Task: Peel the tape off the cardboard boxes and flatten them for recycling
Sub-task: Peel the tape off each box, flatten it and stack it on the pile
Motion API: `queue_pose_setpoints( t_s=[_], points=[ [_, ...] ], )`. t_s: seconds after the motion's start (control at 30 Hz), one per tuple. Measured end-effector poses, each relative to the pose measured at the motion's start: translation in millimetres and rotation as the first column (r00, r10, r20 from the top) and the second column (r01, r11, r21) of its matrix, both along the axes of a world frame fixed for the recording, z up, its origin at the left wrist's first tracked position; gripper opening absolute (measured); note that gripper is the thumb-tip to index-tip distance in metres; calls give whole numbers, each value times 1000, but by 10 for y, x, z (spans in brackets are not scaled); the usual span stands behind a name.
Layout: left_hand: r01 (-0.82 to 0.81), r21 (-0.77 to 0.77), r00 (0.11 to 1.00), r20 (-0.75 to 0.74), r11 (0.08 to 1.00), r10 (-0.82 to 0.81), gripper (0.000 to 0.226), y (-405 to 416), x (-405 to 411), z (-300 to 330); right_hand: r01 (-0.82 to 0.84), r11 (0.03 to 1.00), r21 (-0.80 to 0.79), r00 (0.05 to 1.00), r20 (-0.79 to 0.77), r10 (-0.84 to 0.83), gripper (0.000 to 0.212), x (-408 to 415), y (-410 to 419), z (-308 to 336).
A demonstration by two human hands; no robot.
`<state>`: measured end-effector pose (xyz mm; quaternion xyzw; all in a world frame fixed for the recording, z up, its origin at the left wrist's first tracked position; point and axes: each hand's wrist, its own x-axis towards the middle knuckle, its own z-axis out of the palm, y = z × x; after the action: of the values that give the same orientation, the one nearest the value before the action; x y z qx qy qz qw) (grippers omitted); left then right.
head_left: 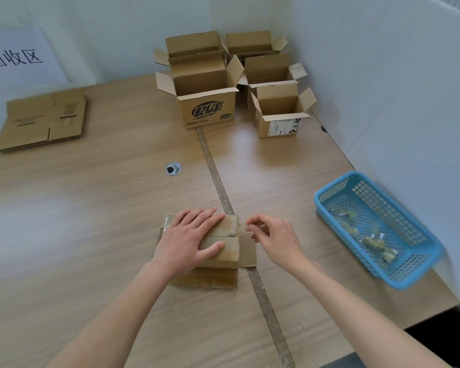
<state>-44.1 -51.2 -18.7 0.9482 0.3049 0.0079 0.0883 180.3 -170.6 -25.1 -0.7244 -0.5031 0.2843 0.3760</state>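
A small cardboard box (230,248) lies on the table near the front, its flaps spread around it. My left hand (190,241) presses flat on top of it, fingers straight. At the box's right edge my right hand (270,236) pinches a strip of clear tape (246,229) between thumb and fingertips. The tape still clings to the box's top seam. Several open upright boxes stand at the back, the nearest being a printed one (207,110) and a smaller labelled one (282,123).
A flattened box (41,119) lies at the back left below a white sign. A blue plastic basket (377,227) holding peeled tape scraps sits at the right table edge. A cable hole (173,168) and a seam strip mark the table's middle. White walls enclose the right side.
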Motion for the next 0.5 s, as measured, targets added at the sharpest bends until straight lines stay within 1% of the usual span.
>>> queue_pose_setpoints(
  t_s=[0.1,0.13,0.27,0.33,0.4,0.43,0.5],
  points=[
    [4,1,1000,-3,1000,-4,68,5,-3,4,-62,997,39,977,-200,69,41,-3,-58,38],
    [4,1,1000,-5,1000,-4,68,4,-3,4,-92,994,52,970,-221,101,44,-1,-89,41],
    [1,6,1000,-8,1000,-1,68,-7,-2,4,-218,976,28,961,-167,220,38,3,-201,32],
    [-3,3,1000,-4,1000,3,68,-8,-4,9,-237,972,-7,966,-114,234,29,14,-214,37],
    [-3,6,1000,-9,1000,3,68,-8,-6,12,-238,971,-5,970,-39,238,17,4,-215,65],
    [-3,7,1000,-11,1000,3,68,-10,-6,12,-230,973,12,973,-10,230,15,-12,-211,83],
    [-3,3,1000,-6,1000,3,68,-13,-1,14,-207,977,45,978,-3,207,23,-40,-209,103]
  ],
)
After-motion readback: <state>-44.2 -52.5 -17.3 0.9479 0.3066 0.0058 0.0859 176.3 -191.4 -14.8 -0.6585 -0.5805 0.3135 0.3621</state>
